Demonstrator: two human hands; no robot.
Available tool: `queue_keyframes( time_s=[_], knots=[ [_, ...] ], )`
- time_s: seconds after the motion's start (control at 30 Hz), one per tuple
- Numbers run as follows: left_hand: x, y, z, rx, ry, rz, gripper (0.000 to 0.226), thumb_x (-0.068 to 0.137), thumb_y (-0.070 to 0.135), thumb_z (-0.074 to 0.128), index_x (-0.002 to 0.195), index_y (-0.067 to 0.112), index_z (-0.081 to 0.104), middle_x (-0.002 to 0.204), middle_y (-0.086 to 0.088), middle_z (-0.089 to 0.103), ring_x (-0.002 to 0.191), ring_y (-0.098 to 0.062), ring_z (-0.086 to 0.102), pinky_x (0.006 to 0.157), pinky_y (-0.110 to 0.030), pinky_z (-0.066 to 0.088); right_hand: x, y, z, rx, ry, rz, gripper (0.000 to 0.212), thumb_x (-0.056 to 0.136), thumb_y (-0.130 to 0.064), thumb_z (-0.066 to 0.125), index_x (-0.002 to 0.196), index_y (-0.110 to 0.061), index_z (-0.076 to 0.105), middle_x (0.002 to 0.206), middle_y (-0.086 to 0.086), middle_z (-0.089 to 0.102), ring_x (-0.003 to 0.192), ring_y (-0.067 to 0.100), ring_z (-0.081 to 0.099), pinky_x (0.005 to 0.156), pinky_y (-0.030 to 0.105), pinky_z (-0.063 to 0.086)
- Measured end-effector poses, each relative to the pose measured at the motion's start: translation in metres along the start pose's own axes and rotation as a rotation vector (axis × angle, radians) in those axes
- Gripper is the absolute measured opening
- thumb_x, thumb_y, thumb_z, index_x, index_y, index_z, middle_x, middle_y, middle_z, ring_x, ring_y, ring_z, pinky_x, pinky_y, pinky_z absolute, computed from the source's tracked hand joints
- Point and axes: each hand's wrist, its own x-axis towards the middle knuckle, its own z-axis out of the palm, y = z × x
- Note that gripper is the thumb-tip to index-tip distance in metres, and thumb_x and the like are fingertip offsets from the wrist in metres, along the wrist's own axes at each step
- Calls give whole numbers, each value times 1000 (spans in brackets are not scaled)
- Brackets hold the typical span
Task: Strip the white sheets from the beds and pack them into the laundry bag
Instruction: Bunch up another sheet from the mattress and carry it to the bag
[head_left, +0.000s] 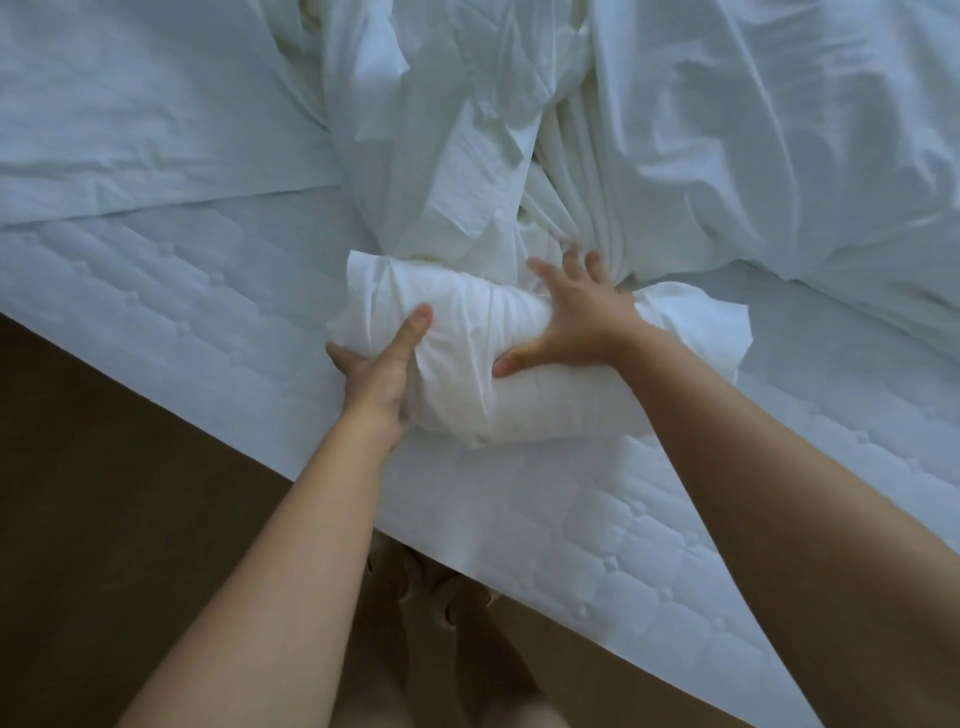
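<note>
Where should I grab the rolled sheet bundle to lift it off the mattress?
Grip the rolled bundle at its two ends, coming from the near mattress edge. It lies crosswise as a thick roll, so scoop under each end. The left hand grips the left end, thumb on top; the right hand presses flat. The loose sheet trails off its far side, so expect drag.

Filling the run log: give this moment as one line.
left hand grips sheet roll | right hand presses it | mattress partly bare
</note>
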Motion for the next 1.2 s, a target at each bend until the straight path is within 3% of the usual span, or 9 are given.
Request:
queue_keyframes(
  time_s=[0.07,0.13,0.23,0.37,0.6,0.7,0.9,1.03,1.2],
  knots=[
    [3,6,6,-99,9,-12,149,28,53,90,151,27,11,142,0,44,124,-25,50,101,-49,45,4,-1,-3,-22,-14,-16,120,36,-88,64,140,-33,40,150,1,32,143,29,14,109,58,27],
    [6,12,6,-120,32,9,122,38,42,92,141,13,34,129,-1,56,114,-22,58,97,-45,49,5,-2,-4,-10,13,-28,110,31,-92,57,122,-31,57,121,-5,55,126,20,37,100,47,38],
    [12,25,-1,-97,37,70,67,56,24,89,113,11,58,110,-2,67,96,-18,66,89,-39,55,3,-9,-5,93,53,3,85,40,-83,68,103,-26,63,97,-7,62,99,16,54,85,37,45],
    [29,83,-24,51,-24,263,37,62,14,86,94,17,67,91,4,70,77,-7,67,69,-24,57,4,-49,-1,323,125,61,81,38,-81,68,97,-27,59,93,-9,63,92,17,59,83,38,47],
    [80,221,-140,328,-89,283,49,64,18,84,109,15,66,95,5,69,83,-11,67,67,-23,52,50,-217,9,591,156,78,70,39,-83,64,81,-27,65,82,-10,69,81,12,64,71,34,50],
    [113,279,-217,472,14,275,65,59,28,87,118,13,63,107,1,66,97,-20,65,85,-34,53,77,-313,21,720,112,52,57,51,-76,73,83,-28,65,82,-11,68,81,12,64,65,29,45],
    [170,334,-275,820,129,351,109,40,58,84,136,21,48,133,0,56,118,-27,54,97,-37,45,123,-429,74,981,62,110,83,48,-81,66,118,-36,60,114,-14,65,104,12,61,91,37,49],
    [194,322,-226,1112,143,448,97,65,58,76,144,20,34,137,-4,51,124,-30,48,94,-35,41,131,-408,79,1080,297,240,88,68,-60,74,139,-20,40,136,-3,50,125,16,48,108,38,39],
    [194,316,-157,1371,190,509,80,75,54,67,138,19,33,134,-14,49,123,-36,45,94,-41,36,120,-409,64,783,661,37,68,86,-41,47,143,-5,35,134,13,47,125,24,43,108,36,33]
  ],
)
